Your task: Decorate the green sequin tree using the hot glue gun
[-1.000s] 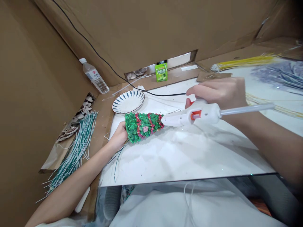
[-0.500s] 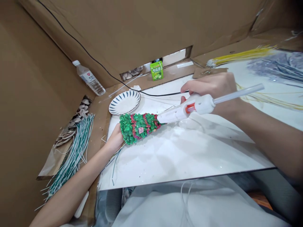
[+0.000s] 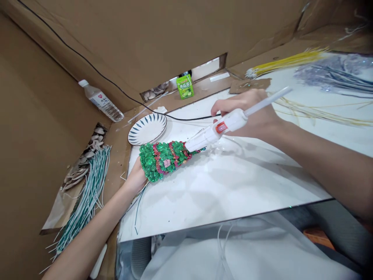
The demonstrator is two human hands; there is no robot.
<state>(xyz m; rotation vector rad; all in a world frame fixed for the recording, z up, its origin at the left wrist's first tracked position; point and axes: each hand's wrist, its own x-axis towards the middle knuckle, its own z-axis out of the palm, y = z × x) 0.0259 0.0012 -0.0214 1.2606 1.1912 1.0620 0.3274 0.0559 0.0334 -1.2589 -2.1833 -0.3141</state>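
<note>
A glittery green cone-shaped tree (image 3: 163, 157) with red bands lies tilted over the white tabletop (image 3: 221, 186). My left hand (image 3: 135, 179) grips its wide base, fingers closed and mostly hidden behind it. My right hand (image 3: 247, 112) is wrapped around a white hot glue gun (image 3: 217, 130) with an orange trigger part. The gun's nozzle touches the narrow tip of the tree. A clear glue stick (image 3: 266, 100) pokes out of the gun's back. A black cord (image 3: 186, 118) runs from the gun toward the cardboard wall.
A white plate (image 3: 147, 128) with dark stripes sits behind the tree. A water bottle (image 3: 100, 102) leans on the cardboard wall. A green drink carton (image 3: 184, 86) stands at the back. Green-white wires (image 3: 84, 202) lie left; yellow stems (image 3: 285, 62) and purple glitter sprigs (image 3: 335, 76) lie right.
The glue gun has tilted, its back end rising while the nozzle stays at the tree's tip. The view has shifted, so everything sits further left in the picture.
</note>
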